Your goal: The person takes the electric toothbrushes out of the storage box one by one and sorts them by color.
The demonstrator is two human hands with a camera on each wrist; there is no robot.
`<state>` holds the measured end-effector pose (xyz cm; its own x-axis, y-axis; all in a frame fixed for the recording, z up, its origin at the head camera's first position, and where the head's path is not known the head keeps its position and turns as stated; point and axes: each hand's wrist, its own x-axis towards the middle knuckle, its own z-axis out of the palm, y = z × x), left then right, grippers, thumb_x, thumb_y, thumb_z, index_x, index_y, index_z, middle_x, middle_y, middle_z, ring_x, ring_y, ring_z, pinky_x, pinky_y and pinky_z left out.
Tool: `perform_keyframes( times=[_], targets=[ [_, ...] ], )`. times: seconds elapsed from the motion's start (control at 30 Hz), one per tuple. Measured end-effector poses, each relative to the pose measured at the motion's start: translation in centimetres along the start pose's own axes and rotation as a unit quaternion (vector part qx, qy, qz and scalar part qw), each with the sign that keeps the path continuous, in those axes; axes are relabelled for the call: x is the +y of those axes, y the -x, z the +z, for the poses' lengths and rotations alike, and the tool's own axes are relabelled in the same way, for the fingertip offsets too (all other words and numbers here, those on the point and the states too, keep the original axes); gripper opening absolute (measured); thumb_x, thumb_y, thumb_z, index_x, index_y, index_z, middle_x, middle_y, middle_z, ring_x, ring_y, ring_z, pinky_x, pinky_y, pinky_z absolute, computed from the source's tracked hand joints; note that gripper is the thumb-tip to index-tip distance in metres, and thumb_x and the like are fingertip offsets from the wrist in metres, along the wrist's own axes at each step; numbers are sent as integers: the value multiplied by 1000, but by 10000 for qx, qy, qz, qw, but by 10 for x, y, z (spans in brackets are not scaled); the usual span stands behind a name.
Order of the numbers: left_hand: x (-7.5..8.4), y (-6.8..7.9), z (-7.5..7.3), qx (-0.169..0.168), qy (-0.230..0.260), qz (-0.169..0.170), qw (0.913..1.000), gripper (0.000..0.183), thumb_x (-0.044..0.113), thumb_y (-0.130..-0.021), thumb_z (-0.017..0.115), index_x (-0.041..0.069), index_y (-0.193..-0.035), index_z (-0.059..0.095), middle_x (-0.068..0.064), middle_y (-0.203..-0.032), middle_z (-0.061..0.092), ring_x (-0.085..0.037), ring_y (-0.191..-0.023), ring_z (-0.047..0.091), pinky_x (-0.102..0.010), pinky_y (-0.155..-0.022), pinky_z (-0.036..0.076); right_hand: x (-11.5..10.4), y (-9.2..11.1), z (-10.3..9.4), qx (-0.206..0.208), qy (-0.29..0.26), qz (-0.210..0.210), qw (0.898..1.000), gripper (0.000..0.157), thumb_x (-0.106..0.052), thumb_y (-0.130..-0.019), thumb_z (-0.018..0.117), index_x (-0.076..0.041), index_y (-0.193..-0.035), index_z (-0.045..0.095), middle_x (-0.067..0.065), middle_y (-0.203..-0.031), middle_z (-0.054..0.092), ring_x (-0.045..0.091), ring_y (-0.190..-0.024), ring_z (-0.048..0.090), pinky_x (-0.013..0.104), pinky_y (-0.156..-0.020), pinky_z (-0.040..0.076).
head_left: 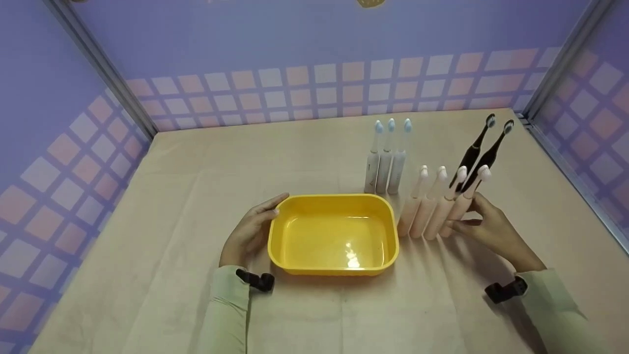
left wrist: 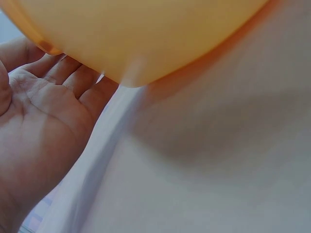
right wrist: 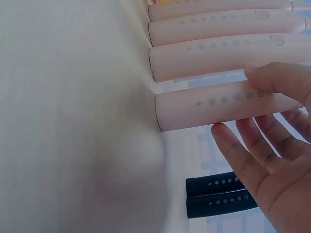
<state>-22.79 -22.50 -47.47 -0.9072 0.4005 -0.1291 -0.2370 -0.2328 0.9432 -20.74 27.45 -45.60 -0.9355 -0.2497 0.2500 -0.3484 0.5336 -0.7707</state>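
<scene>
My right hand [head_left: 484,228] holds the rightmost pink electric toothbrush [right wrist: 194,109], thumb on one side and fingers on the other. The brush stands with its base at the table and a small gap from three more pink toothbrushes [head_left: 417,216] in a row beside it. At the left, my left hand [head_left: 250,228] rests against the outside of a yellow plastic basin [head_left: 334,272], its thumb tip at the rim. The left wrist view shows those fingers [left wrist: 63,70] fairly straight along the basin's wall. Inside, the basin holds nothing.
Three white electric toothbrushes [head_left: 385,169] stand behind the basin's right corner. Two black electric toothbrushes [head_left: 486,157] stand behind the right hand. A cream cloth [head_left: 147,221] covers the table, with purple tiled-pattern panels [head_left: 295,39] at the back and sides.
</scene>
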Motion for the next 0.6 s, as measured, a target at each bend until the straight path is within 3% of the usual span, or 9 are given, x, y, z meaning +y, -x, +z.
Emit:
perform_keyframes(
  times=[0.13,0.37,0.6],
  targets=[
    [1,0,0,-6,10,21,10000,52,14,-99,49,11,-150,36,-10,-148,44,-25,-130,50,-34,-105,45,-1,0,0,-39,-119,-37,9999,67,-13,-83,75,-4,-140,43,-14,-114,55,-10,-101,53,13,-80,53],
    [1,1,-1,-41,-28,24,10000,52,14,-99,49,11,-150,35,-9,-143,49,-22,-123,55,-33,-102,48,1,2,-2,-93,-121,-180,9997,62,-9,-82,75,-2,-137,47,-22,-112,56,-8,-98,56,11,-79,52],
    [1,2,-3,-108,-35,34,9999,52,13,-100,48,11,-150,34,-10,-142,50,-23,-123,56,-34,-101,49,1,3,-7,-339,93,165,9992,57,-20,-84,74,-9,-134,48,-1,-108,60,-7,-97,55,13,-79,51]
  ],
)
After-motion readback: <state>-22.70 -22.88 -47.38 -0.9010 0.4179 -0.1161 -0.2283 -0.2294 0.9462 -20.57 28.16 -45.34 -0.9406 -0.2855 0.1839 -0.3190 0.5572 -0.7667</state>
